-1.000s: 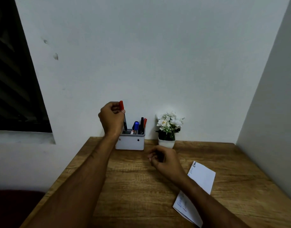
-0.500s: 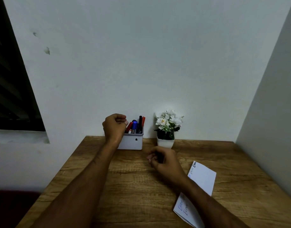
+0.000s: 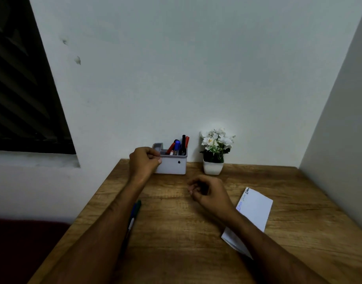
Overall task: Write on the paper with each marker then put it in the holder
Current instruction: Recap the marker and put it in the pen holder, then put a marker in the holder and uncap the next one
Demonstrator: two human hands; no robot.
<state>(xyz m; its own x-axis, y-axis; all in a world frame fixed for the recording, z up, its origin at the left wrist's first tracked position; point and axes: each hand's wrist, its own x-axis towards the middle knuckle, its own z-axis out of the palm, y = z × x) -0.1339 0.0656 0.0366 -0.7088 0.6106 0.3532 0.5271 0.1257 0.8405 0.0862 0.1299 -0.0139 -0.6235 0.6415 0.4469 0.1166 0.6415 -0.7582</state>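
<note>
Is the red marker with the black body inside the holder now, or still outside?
Inside. The red marker leans in the holder, and the left hand beside it grips nothing.

You see a light grey holder [image 3: 171, 166] with red, blue and black markers [image 3: 177, 147], a white paper [image 3: 255, 210] bearing blue and black writing, white flowers [image 3: 217, 140], and a brown wood-grain table [image 3: 176, 232].
</note>
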